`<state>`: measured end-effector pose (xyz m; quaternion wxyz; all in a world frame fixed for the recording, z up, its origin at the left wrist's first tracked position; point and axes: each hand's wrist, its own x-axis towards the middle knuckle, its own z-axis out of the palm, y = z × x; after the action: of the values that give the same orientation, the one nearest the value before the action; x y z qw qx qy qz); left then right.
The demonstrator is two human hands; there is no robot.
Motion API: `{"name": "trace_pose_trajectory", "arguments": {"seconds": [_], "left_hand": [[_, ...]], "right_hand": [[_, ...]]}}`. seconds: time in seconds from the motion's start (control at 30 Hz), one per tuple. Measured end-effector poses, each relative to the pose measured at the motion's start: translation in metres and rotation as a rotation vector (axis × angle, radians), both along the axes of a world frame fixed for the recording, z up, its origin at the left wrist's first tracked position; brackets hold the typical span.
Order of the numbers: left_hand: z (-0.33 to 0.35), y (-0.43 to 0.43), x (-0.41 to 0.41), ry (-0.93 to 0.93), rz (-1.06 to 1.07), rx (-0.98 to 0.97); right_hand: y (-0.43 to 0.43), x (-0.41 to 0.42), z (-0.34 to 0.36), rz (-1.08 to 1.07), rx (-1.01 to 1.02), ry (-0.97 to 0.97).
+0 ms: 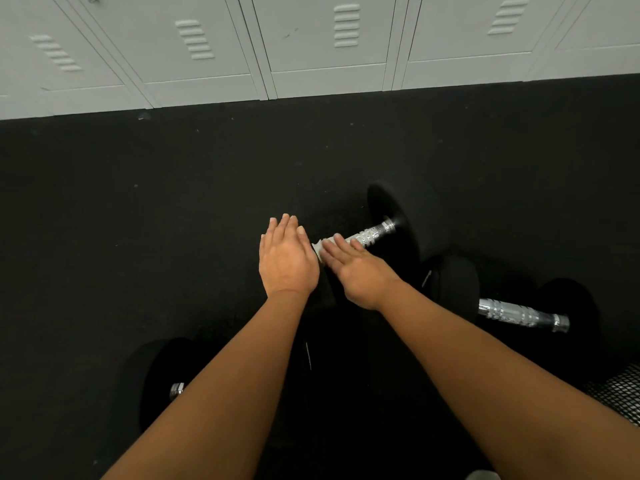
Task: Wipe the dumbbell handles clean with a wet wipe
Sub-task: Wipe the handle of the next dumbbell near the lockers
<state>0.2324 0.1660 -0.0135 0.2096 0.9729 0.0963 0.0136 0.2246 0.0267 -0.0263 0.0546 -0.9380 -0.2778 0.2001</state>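
Note:
A black dumbbell lies on the floor at centre, its chrome handle (372, 234) running up-right to a black head (393, 216). A white wet wipe (317, 250) is wrapped on the near part of that handle. My right hand (358, 271) lies over the handle with straight fingers pressing the wipe; its thumb is hidden. My left hand (287, 259) hovers flat just left of the wipe, fingers stretched out, holding nothing. The dumbbell's near head is hidden under my hands.
A second dumbbell (519, 315) lies to the right with its chrome handle bare. A third dumbbell (162, 375) sits at lower left, mostly behind my left forearm. Grey lockers (311, 46) line the far edge of the black rubber floor (173, 202). Black mesh (620, 393) shows at right.

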Motion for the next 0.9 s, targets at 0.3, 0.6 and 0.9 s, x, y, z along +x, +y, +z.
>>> {"name": "trace_pose_trajectory", "arguments": {"seconds": [0.3,0.6,0.9], "left_hand": [[-0.001,0.0,0.0,-0.003,-0.004,0.029],[-0.003,0.003,0.006,-0.015,-0.023,0.022],[-0.001,0.005,0.013,0.014,-0.029,0.026]], "right_hand": [[-0.002,-0.015,-0.004,-0.025,0.024,-0.014],[0.002,-0.021,-0.012,-0.18,0.071,-0.029],[0.004,0.001,-0.011,-0.135,0.032,-0.04]]}}
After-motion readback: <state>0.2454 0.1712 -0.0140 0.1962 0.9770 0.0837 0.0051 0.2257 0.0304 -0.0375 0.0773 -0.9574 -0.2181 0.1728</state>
